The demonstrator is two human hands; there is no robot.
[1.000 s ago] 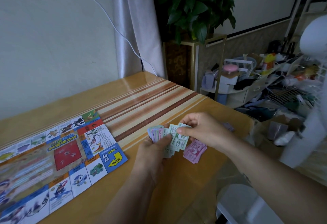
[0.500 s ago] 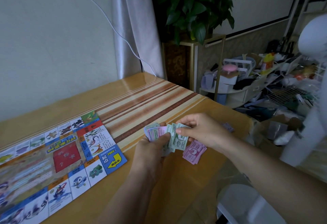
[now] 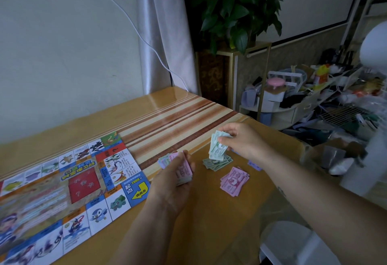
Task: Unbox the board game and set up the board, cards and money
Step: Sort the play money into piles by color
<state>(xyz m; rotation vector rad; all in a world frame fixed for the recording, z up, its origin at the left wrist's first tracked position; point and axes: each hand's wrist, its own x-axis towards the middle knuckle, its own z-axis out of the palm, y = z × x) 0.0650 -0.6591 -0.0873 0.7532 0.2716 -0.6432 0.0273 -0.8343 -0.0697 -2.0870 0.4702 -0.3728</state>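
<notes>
The game board is being cut off at left. Right of it, a half-hidden wad of notes is being gripped by the left hand; green notes are being pinched by the right hand over a green pile.

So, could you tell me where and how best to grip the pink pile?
Probably from above, pinching across its two long edges near the middle. The pink pile lies flat and loosely fanned on the table, so a grip at one corner would likely lift only the top notes. The right hand, nearest it, holds green notes.
</notes>
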